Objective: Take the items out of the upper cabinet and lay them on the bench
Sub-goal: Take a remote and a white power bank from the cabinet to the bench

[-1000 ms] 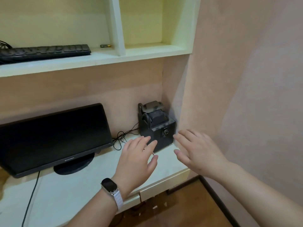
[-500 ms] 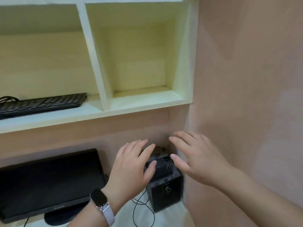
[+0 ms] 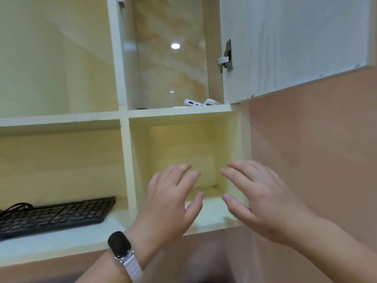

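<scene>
My left hand (image 3: 170, 203): raised in front of the lower right cubby, fingers spread, palm away from me, holding nothing; a dark smartwatch (image 3: 120, 247) on a pale band sits on its wrist.
My right hand (image 3: 258, 199): level with the left and just beside it, a gap between the thumbs, fingers spread, empty.
Upper cabinet (image 3: 175, 111): above both hands, its white door (image 3: 295, 43) swung open to the right, metal hinge (image 3: 226, 56) showing.
Items: a white power bank (image 3: 192, 103) and another white object (image 3: 212, 101) beside it lie on the cabinet floor, well above my fingertips.
Keyboard (image 3: 55, 215): black, on the shelf left of my left hand.
Writing: none I can read on any of it.
</scene>
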The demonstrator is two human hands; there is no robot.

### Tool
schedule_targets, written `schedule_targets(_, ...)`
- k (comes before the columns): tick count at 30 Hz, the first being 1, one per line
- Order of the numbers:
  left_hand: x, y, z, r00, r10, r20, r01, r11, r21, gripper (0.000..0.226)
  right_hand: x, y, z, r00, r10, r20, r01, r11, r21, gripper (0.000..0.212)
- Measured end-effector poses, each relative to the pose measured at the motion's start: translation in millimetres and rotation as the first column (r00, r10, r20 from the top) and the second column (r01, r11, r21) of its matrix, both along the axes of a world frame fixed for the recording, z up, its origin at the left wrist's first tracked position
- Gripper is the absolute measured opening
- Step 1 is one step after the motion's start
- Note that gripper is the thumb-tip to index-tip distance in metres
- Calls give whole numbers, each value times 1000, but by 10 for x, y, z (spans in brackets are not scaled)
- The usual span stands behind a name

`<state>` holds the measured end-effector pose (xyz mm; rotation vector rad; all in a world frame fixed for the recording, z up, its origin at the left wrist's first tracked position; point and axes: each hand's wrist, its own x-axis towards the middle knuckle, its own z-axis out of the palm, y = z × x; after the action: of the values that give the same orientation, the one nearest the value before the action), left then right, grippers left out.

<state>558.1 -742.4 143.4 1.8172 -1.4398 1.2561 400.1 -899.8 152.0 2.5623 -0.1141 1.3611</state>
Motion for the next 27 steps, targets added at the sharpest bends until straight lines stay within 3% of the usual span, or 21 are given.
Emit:
schedule_targets(7,232,37,1225,989,-4,150,21,994,-109,47,312,51,933,991,64,114,-55,995,-79,53)
schedule_targets(14,471,79,2031,933,192,303,-257,947,193,48,773,183,1748,991,114,67,-123,979,163,41)
schedule_targets(18,438,82,2432,923,311,226,-380,827,414,42,1032,146,2108,997,-10,-76,24,982,188,42)
schedule_targets(21,437,-18,2621,850,436,296,-527,700,482,46,1191,78,2252,973,-86,-216,135,966,223,44)
schedule_targets(24,449,-221,2633,755,575,315,-632,513,581,52,1359,18,2312,923,-147,-356,224,957,185,43)
schedule_targets(27,498,-361,2613,676,669,309,-673,390,628,52,1470,-35,2328,903,-188,-386,263,953,151,41)
